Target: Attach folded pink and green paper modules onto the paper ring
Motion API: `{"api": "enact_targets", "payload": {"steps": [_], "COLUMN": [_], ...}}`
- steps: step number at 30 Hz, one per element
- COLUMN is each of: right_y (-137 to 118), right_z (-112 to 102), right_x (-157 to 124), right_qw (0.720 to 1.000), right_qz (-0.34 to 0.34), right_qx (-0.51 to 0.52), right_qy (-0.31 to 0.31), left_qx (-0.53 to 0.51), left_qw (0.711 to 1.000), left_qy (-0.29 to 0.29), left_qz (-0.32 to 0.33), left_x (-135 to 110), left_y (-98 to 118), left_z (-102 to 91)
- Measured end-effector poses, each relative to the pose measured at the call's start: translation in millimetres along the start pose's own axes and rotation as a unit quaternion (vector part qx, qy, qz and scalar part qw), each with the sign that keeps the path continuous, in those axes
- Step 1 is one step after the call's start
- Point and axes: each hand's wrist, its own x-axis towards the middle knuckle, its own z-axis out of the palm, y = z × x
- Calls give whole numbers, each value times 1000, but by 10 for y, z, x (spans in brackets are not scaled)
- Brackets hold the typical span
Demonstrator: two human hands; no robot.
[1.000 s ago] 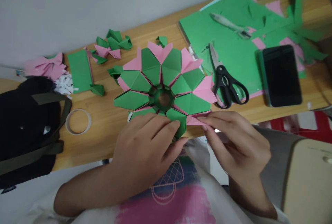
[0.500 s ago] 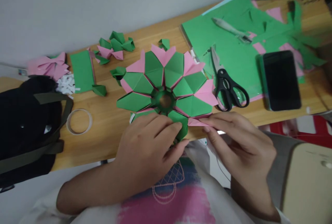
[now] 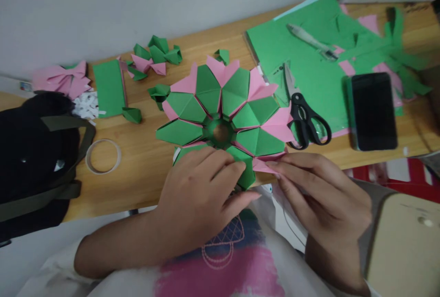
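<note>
A ring-shaped paper flower [image 3: 206, 104] of folded green petals with pink points lies over the table's near edge, a round hole at its centre. My left hand [image 3: 202, 191] covers its lower left part, fingers bent over the green petals and gripping them. At the lower right of the flower, my right hand [image 3: 316, 191] pinches a pink paper point [image 3: 263, 165] between thumb and fingers. The petals beneath my left hand are hidden.
Scissors [image 3: 304, 118] and a phone [image 3: 374, 111] lie at right by green sheets [image 3: 309, 72] with a cutter knife [image 3: 311, 40]. Folded green and pink pieces [image 3: 154, 54] sit behind. A tape roll [image 3: 103, 156] and black bag [image 3: 34, 164] are at left.
The view has shifted slightly. Both hands keep their hold on the flower, and my right fingers still pinch the pink point, with little visible movement.
</note>
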Motion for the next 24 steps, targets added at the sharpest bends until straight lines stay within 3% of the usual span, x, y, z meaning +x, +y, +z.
{"api": "enact_targets", "payload": {"steps": [3, 9, 12, 17, 20, 24], "right_y": [-4, 74, 46, 48, 58, 43], "right_z": [-12, -85, -115, -62, -44, -56], "right_x": [-14, -76, -98, -87, -58, -37], "right_qw": [999, 994, 988, 997, 997, 998], "right_qz": [19, -60, -27, 41, 52, 25], "right_qx": [-26, -70, -103, -30, -11, 27], "right_qy": [-20, -56, -107, -57, -55, -51], "left_qx": [0, 0, -1, 18, 1, -16], "left_qw": [1000, 1000, 1000, 999, 993, 984], "left_qy": [3, 2, 5, -3, 45, 119], "left_qz": [0, -4, -6, 49, 105, 129], "left_x": [6, 1, -4, -30, -95, -195], "left_y": [3, 8, 18, 36, 36, 17], "left_z": [15, 52, 40, -10, 31, 158]}}
